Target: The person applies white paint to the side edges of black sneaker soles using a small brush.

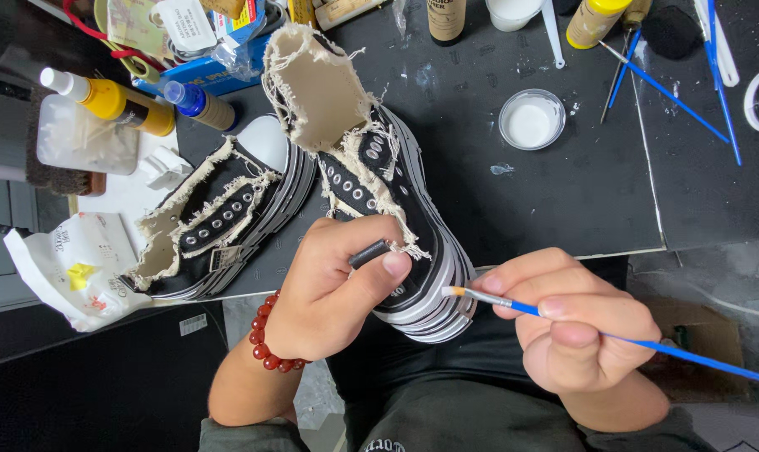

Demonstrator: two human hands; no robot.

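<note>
The person's left hand (333, 289) is wrapped tight around a black canvas high-top shoe with frayed cream edges and a striped black-and-white sole (388, 192), holding it up just over the front edge of the dark desk (580, 184). The thumb presses on the toe end. The right hand (576, 322) is closed around a thin blue paintbrush (513, 303), pinching it like a pencil. The brush's pale tip touches the white sole stripe near the toe.

It looks like the painting step: touching up the sole edge. I think the next stroke needs a steady hand and a slow pull along the stripe, keeping off the black.

A second matching shoe (220, 218) lies on the desk to the left. A small round tub of white paint (531, 120) sits open farther back.
</note>
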